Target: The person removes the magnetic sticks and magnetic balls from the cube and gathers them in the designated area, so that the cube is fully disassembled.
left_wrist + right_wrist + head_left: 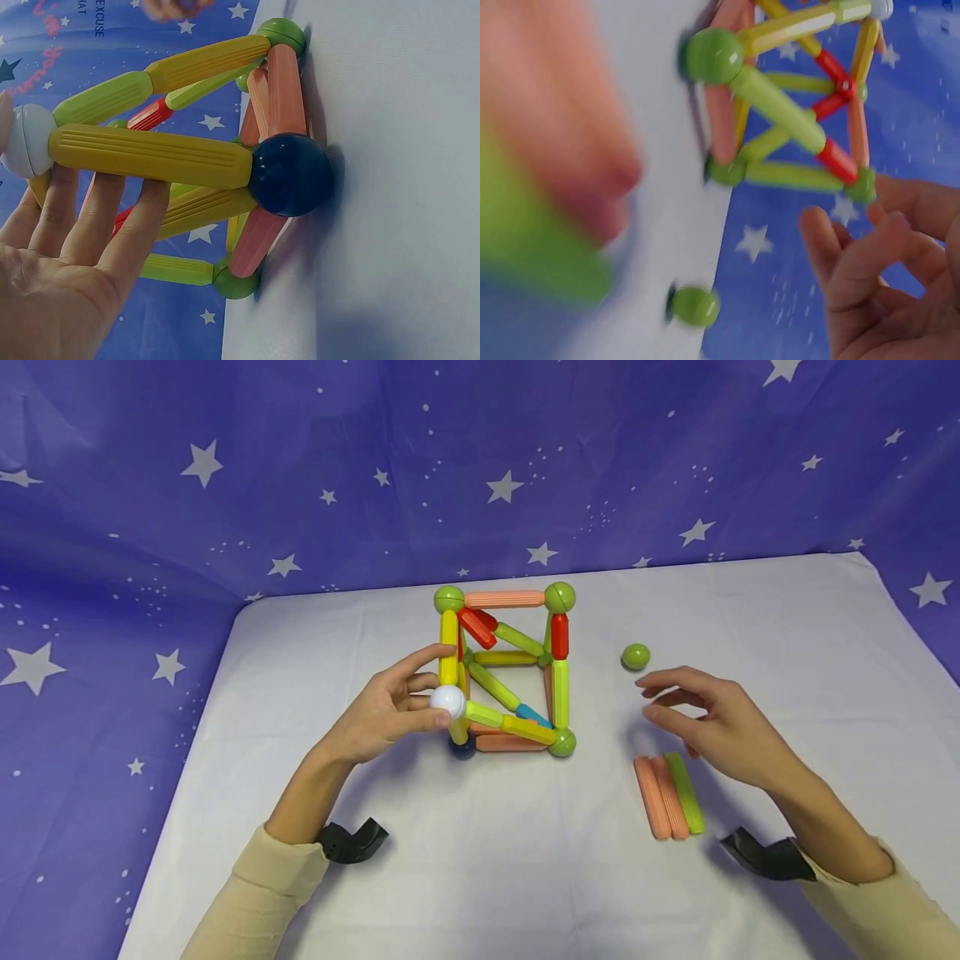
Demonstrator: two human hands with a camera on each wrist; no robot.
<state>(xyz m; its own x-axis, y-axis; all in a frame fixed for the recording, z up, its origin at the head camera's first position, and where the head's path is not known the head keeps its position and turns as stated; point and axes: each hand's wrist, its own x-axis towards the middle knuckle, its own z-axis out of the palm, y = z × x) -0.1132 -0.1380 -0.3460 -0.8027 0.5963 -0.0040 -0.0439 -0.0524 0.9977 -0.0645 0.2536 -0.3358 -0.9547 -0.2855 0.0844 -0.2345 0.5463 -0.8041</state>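
Observation:
A frame of coloured rods and balls, cube-like with slanting rods inside, stands on the white-covered table. My left hand holds its near left upper corner, thumb on the white ball and fingers behind the yellow upright rod. Under that rod sits a dark blue ball. My right hand hovers right of the frame with loosely bent fingers and nothing in them. Just beyond its fingertips lies a loose green ball; in the right wrist view the hand appears at lower right.
Two loose pink rods and a green rod lie side by side below my right hand. A blue star-patterned cloth hangs behind the table. Black straps stick out at both wrists.

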